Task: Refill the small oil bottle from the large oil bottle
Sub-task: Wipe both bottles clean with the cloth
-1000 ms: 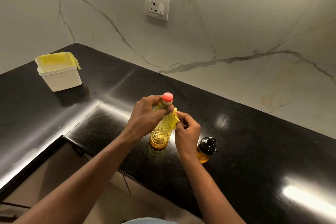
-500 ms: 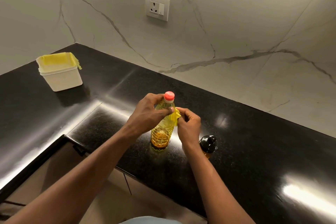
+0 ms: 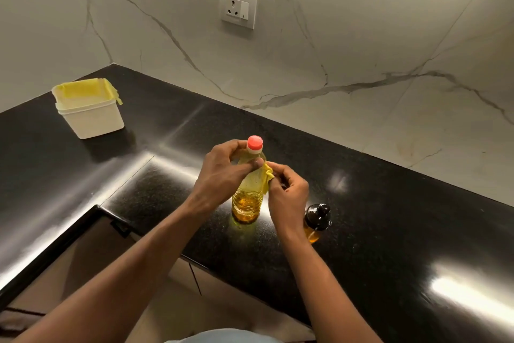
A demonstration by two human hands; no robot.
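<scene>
Left hand (image 3: 222, 175) grips the upright red-capped plastic oil bottle (image 3: 246, 203); right hand (image 3: 288, 193), pinching a yellow cloth (image 3: 267, 177), sits nearer the small black-capped bottle (image 3: 317, 219).

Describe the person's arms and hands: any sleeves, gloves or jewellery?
The left hand and right hand are bare: no gloves, rings or watch show. The forearms are uncovered to the frame edge, no sleeves. A pale blue garment shows at the bottom.

Home kitchen: black granite counter (image 3: 389, 231), marble backsplash (image 3: 361, 50).

The left hand (image 3: 222, 173), right hand (image 3: 289, 192) and forearms (image 3: 133, 267) are bare; garment (image 3: 222, 336) pale blue.
</scene>
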